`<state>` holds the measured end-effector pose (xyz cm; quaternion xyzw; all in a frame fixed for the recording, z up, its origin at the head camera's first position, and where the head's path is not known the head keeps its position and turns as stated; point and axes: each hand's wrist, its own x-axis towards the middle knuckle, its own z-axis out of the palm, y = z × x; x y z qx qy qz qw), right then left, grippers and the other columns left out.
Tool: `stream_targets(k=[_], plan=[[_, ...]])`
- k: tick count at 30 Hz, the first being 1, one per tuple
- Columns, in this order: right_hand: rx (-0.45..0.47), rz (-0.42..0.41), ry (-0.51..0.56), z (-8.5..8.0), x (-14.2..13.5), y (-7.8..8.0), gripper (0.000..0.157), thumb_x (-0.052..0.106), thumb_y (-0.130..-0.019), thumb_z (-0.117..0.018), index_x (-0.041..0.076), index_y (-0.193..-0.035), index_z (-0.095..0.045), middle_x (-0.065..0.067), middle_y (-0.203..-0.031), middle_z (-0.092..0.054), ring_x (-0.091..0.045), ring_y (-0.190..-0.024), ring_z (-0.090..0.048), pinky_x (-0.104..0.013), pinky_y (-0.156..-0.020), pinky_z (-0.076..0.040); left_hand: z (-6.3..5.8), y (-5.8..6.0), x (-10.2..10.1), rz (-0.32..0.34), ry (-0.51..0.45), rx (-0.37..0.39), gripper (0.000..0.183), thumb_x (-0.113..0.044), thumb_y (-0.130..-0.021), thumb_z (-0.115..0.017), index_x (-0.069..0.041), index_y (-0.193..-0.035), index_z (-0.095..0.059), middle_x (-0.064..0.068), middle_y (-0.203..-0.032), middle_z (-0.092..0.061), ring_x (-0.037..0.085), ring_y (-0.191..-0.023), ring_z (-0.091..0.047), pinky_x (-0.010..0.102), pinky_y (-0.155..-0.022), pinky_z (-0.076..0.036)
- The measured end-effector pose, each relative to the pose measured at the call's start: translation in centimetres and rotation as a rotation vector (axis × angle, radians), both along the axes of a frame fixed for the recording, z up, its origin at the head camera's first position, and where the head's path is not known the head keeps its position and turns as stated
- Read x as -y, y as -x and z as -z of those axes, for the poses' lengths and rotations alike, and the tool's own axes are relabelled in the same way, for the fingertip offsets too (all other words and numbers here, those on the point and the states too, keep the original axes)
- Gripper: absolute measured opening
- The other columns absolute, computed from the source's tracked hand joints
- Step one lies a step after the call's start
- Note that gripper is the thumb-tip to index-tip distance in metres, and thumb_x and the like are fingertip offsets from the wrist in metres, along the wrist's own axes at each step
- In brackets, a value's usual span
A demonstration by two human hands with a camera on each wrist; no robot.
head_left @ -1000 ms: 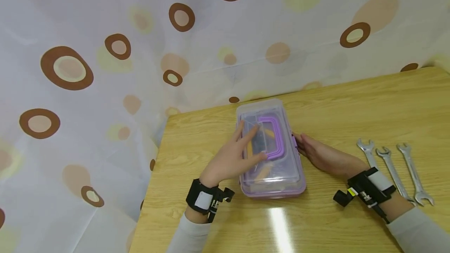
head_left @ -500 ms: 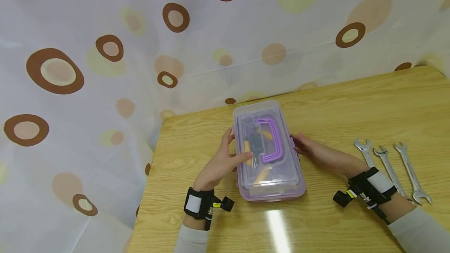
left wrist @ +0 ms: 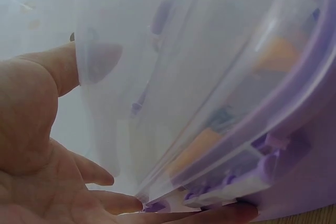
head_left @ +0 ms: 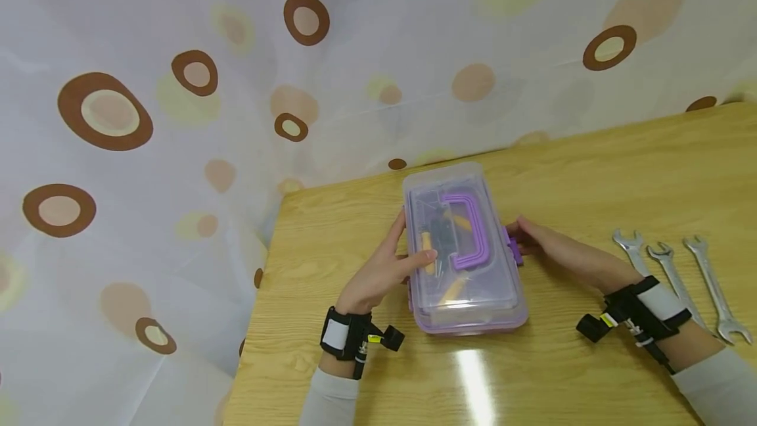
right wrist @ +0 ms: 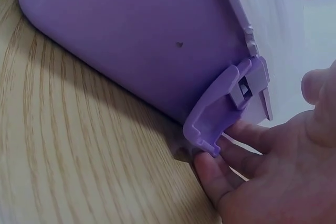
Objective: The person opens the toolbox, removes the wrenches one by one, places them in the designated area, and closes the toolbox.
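Observation:
A clear-lidded purple plastic toolbox [head_left: 473, 301] lies on the table, its purple carrying handle [head_left: 481, 235] folded flat. Orange-handled tools [head_left: 427, 252] show through the lid. My left hand [head_left: 378, 278] holds its left edge, thumb on the lid and fingers down the side; in the left wrist view the fingertips reach a purple catch [left wrist: 252, 179]. My right hand [head_left: 564, 258] is at the opposite side. There a purple latch [right wrist: 218, 111] stands swung out from the wall, with the right fingertips [right wrist: 207, 169] at its free end and the thumb apart from it.
Three open-ended wrenches lie on the right: one wrench [head_left: 629, 248] partly behind the right wrist, a middle wrench [head_left: 674, 275], and an outer wrench [head_left: 715, 291]. A dotted cloth [head_left: 331, 71] hangs behind and left of the wooden table [head_left: 331, 229].
My left hand has shifted from lying across the lid to holding the left edge. The latch by my right hand has swung outward from the box.

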<state>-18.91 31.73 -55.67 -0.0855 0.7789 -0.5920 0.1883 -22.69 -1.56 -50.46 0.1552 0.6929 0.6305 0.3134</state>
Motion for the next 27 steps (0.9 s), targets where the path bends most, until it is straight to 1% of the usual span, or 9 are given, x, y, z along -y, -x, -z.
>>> stream_targets(k=[3,8,11,13,17,19,23,25,27], plan=[[-0.008,0.013,0.008,0.0,-0.3,0.3,0.071,0.043,-0.116,-0.013,-0.011,-0.148,-0.047,-0.028,-0.148,-0.05,-0.011,-0.127,-0.051,-0.02,-0.104,-0.044,0.0,0.0,-0.1,-0.004,-0.008,0.008,0.096,-0.026,-0.101,-0.073,-0.055,-0.164,-0.005,0.014,-0.143,-0.058,0.032,-0.113,-0.071,0.047,-0.089,-0.061],[-0.049,0.047,0.011,0.3,-0.9,0.8,0.066,0.032,-0.117,-0.013,-0.017,-0.14,-0.05,-0.029,-0.139,-0.056,0.004,-0.112,-0.055,-0.016,-0.096,-0.048,-0.1,0.1,-0.2,-0.011,0.007,0.007,0.097,-0.028,-0.1,-0.074,-0.055,-0.164,-0.006,0.012,-0.144,-0.056,0.031,-0.11,-0.073,0.046,-0.087,-0.061],[-0.049,0.059,-0.008,0.3,-1.4,1.1,0.067,0.031,-0.117,-0.012,-0.019,-0.14,-0.049,-0.034,-0.141,-0.054,0.008,-0.11,-0.054,-0.014,-0.095,-0.047,-0.1,0.3,-0.3,-0.013,0.017,-0.002,0.097,-0.029,-0.1,-0.074,-0.055,-0.164,-0.006,0.011,-0.147,-0.053,0.03,-0.109,-0.073,0.044,-0.086,-0.061],[-0.033,0.058,-0.028,0.3,-1.6,1.2,0.069,0.032,-0.117,-0.011,-0.019,-0.142,-0.048,-0.035,-0.144,-0.052,0.003,-0.116,-0.055,-0.014,-0.095,-0.047,-0.1,0.3,-0.3,-0.019,0.02,0.0,0.097,-0.029,-0.1,-0.074,-0.056,-0.163,-0.006,0.01,-0.15,-0.051,0.03,-0.109,-0.073,0.044,-0.086,-0.061],[0.003,0.046,-0.076,0.5,-1.7,1.2,0.072,0.035,-0.117,-0.01,-0.019,-0.145,-0.047,-0.037,-0.149,-0.049,-0.021,-0.132,-0.052,-0.014,-0.095,-0.045,0.2,0.0,-0.1,-0.028,0.025,0.02,0.097,-0.029,-0.1,-0.075,-0.055,-0.164,-0.007,0.011,-0.151,-0.052,0.029,-0.108,-0.073,0.043,-0.087,-0.061],[0.02,0.052,-0.082,0.6,-1.6,1.1,0.072,0.036,-0.117,-0.011,-0.019,-0.144,-0.048,-0.036,-0.147,-0.05,-0.02,-0.131,-0.052,-0.013,-0.094,-0.044,0.3,-0.1,0.0,-0.031,0.029,0.024,0.097,-0.029,-0.099,-0.075,-0.054,-0.164,-0.007,0.009,-0.152,-0.05,0.028,-0.109,-0.073,0.043,-0.087,-0.061],[0.07,0.094,0.009,0.7,-1.9,1.3,0.068,0.036,-0.117,-0.021,-0.02,-0.138,-0.052,-0.015,-0.129,-0.067,0.001,-0.11,-0.057,-0.015,-0.09,-0.048,0.4,0.0,0.0,-0.021,0.012,0.006,0.097,-0.029,-0.099,-0.075,-0.054,-0.165,-0.007,0.009,-0.148,-0.053,0.029,-0.108,-0.073,0.045,-0.087,-0.061],[0.109,0.109,0.11,0.8,-2.1,1.4,0.062,0.034,-0.117,-0.028,-0.018,-0.133,-0.057,-0.005,-0.119,-0.07,0.001,-0.102,-0.063,-0.02,-0.088,-0.055,0.4,0.1,0.0,-0.014,-0.005,-0.006,0.096,-0.029,-0.1,-0.074,-0.053,-0.165,-0.007,0.01,-0.145,-0.056,0.03,-0.107,-0.073,0.046,-0.087,-0.061],[0.152,0.118,0.211,0.7,-2.4,1.5,0.049,0.028,-0.116,-0.036,-0.011,-0.128,-0.062,-0.001,-0.112,-0.069,-0.007,-0.098,-0.069,-0.027,-0.085,-0.061,0.4,0.2,0.1,-0.008,-0.018,-0.012,0.096,-0.029,-0.1,-0.073,-0.052,-0.165,-0.007,0.01,-0.144,-0.057,0.031,-0.107,-0.074,0.046,-0.089,-0.061]])
